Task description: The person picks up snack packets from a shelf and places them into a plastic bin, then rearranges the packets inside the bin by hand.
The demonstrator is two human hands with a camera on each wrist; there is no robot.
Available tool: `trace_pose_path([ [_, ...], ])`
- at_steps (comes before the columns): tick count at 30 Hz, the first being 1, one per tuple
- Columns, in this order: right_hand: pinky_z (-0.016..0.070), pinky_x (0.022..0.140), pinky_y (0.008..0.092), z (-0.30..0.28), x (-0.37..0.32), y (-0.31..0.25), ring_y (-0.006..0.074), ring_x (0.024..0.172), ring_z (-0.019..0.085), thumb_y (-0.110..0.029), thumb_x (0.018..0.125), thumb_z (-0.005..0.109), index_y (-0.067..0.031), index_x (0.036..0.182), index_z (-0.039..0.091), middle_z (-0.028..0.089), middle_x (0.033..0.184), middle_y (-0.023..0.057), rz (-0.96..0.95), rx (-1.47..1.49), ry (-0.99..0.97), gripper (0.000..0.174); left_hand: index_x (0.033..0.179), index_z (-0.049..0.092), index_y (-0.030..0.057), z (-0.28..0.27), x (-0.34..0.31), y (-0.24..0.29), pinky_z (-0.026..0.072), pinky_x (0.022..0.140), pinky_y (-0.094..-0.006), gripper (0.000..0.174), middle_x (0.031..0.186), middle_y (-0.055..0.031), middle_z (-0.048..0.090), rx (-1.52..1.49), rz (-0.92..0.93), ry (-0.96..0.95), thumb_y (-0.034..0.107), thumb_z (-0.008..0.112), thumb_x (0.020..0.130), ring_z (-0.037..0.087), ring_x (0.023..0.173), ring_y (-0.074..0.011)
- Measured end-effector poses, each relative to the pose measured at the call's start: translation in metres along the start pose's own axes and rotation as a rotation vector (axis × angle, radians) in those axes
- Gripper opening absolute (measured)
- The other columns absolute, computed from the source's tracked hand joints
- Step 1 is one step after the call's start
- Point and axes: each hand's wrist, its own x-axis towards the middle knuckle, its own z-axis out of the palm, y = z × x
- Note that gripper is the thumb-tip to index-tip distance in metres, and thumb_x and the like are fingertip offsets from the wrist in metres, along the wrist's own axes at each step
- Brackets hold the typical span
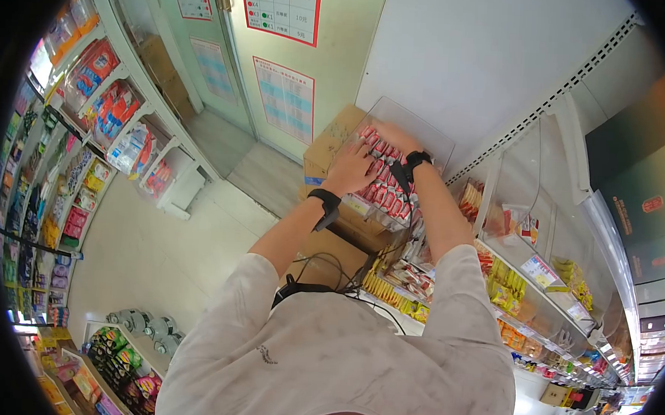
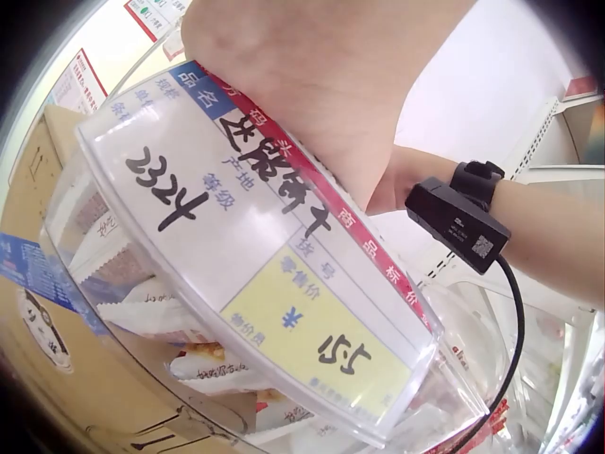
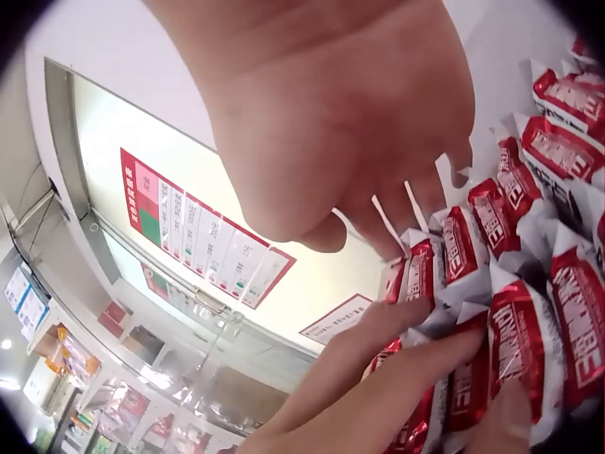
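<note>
Rows of red-and-white wrapped snack packets (image 1: 388, 189) fill a clear plastic bin (image 1: 435, 136). My left hand (image 1: 352, 168) lies over the near left part of the rows. In the right wrist view its fingers (image 3: 397, 378) are spread and touch the packet tops. Reaching to the back of the bin, my right hand (image 3: 331, 123) has its fingers extended down to the rear packets, with the tips partly hidden. A handwritten price label (image 2: 189, 189) is on the bin's front, and paler packets (image 2: 156, 312) show through the wall below it.
The bin stands on cardboard boxes (image 1: 332, 143) in a corner beside a glass door (image 1: 205, 58). At the right run shelves with yellow snack packs (image 1: 505, 284). A black cable (image 2: 515, 331) hangs from the right wrist camera (image 2: 458, 222). More shelves (image 1: 47, 207) line the left.
</note>
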Motion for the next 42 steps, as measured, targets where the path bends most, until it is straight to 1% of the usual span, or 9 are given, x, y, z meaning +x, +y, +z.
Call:
trace_pose_path([
  [4, 0.0484, 0.092, 0.0472, -0.014, -0.009, 0.0, 0.0329, 0.111, 0.063, -0.05, 0.102, 0.036, 0.0027, 0.123, 0.063, 0.068, 0.12, 0.0222, -0.167, 0.052, -0.162, 0.063, 0.101, 0.073, 0.0033, 0.006, -0.002, -0.004, 0.048, 0.103, -0.0462, 0.028, 0.133, -0.0163, 0.06, 0.079, 0.018, 0.014, 0.028, 0.064, 0.092, 0.051, 0.132, -0.0371],
  [9, 0.049, 0.091, 0.0466, -0.048, -0.013, 0.049, 0.0315, 0.109, 0.064, -0.045, 0.096, 0.041, -0.0017, 0.126, 0.064, 0.068, 0.122, 0.0217, 0.195, -0.319, -0.135, 0.057, 0.105, 0.072, 0.0013, -0.015, 0.004, 0.007, 0.0453, 0.106, -0.0466, 0.03, 0.136, -0.0186, 0.058, 0.055, -0.017, -0.093, 0.028, 0.064, 0.093, 0.049, 0.134, -0.0368],
  [12, 0.0505, 0.083, 0.0432, -0.054, -0.037, 0.071, 0.0288, 0.096, 0.068, -0.047, 0.09, 0.045, 0.0011, 0.112, 0.068, 0.073, 0.106, 0.0186, 0.449, -0.288, -0.108, 0.057, 0.103, 0.072, 0.0019, 0.001, 0.0, -0.002, 0.0446, 0.107, -0.0462, 0.031, 0.135, -0.0173, 0.059, 0.057, -0.011, -0.062, 0.029, 0.063, 0.092, 0.047, 0.137, -0.0345],
  [22, 0.0563, 0.078, 0.0455, -0.049, -0.051, 0.047, 0.0335, 0.083, 0.073, -0.052, 0.095, 0.041, -0.0016, 0.126, 0.066, 0.072, 0.115, 0.0205, 0.408, -0.311, -0.074, 0.064, 0.113, 0.07, 0.0023, 0.004, 0.005, -0.008, 0.0432, 0.11, -0.0454, 0.035, 0.141, -0.0166, 0.055, -0.003, -0.023, -0.093, 0.028, 0.065, 0.09, 0.042, 0.141, -0.0336],
  [25, 0.0448, 0.106, 0.0488, -0.048, -0.054, 0.045, 0.0407, 0.125, 0.059, -0.06, 0.098, 0.036, 0.0025, 0.134, 0.06, 0.063, 0.133, 0.0244, 0.465, -0.248, -0.175, 0.076, 0.112, 0.071, 0.002, 0.002, 0.002, -0.007, 0.044, 0.109, -0.046, 0.035, 0.139, -0.0184, 0.056, -0.022, -0.031, -0.093, 0.028, 0.065, 0.09, 0.042, 0.141, -0.0346],
  [28, 0.0562, 0.082, 0.0453, -0.046, -0.06, 0.039, 0.0337, 0.085, 0.073, -0.051, 0.096, 0.04, -0.0033, 0.128, 0.065, 0.071, 0.12, 0.0173, 0.504, -0.195, -0.089, 0.063, 0.11, 0.072, 0.0025, 0.002, 0.006, -0.005, 0.0443, 0.109, -0.0463, 0.033, 0.138, -0.0184, 0.057, -0.014, -0.024, -0.079, 0.029, 0.065, 0.091, 0.043, 0.141, -0.0348],
  [31, 0.0486, 0.1, 0.0489, -0.054, -0.065, 0.031, 0.0408, 0.117, 0.063, -0.06, 0.098, 0.034, 0.0005, 0.134, 0.06, 0.063, 0.135, 0.0218, 0.393, -0.357, -0.222, 0.074, 0.108, 0.073, 0.0034, 0.003, 0.005, -0.007, 0.045, 0.108, -0.0463, 0.032, 0.137, -0.0182, 0.058, 0.02, -0.011, -0.058, 0.03, 0.064, 0.091, 0.045, 0.139, -0.0346],
  [34, 0.0538, 0.08, 0.0452, -0.041, -0.06, 0.042, 0.0309, 0.088, 0.07, -0.042, 0.088, 0.05, -0.0052, 0.118, 0.069, 0.073, 0.112, 0.0156, 0.456, -0.245, -0.14, 0.051, 0.107, 0.072, 0.0038, 0.005, 0.005, -0.008, 0.0455, 0.107, -0.0464, 0.032, 0.137, -0.018, 0.058, 0.019, -0.004, -0.047, 0.03, 0.064, 0.092, 0.046, 0.139, -0.0343],
  [42, 0.0542, 0.079, 0.0474, -0.047, -0.084, 0.012, 0.0324, 0.088, 0.07, -0.029, 0.08, 0.06, -0.0035, 0.103, 0.072, 0.073, 0.106, 0.0166, 0.394, -0.355, -0.184, 0.037, 0.11, 0.071, 0.0041, 0.003, 0.006, -0.008, 0.0458, 0.107, -0.0443, 0.033, 0.143, -0.0159, 0.055, 0.066, 0.006, -0.075, 0.032, 0.066, 0.092, 0.045, 0.141, -0.0326],
])
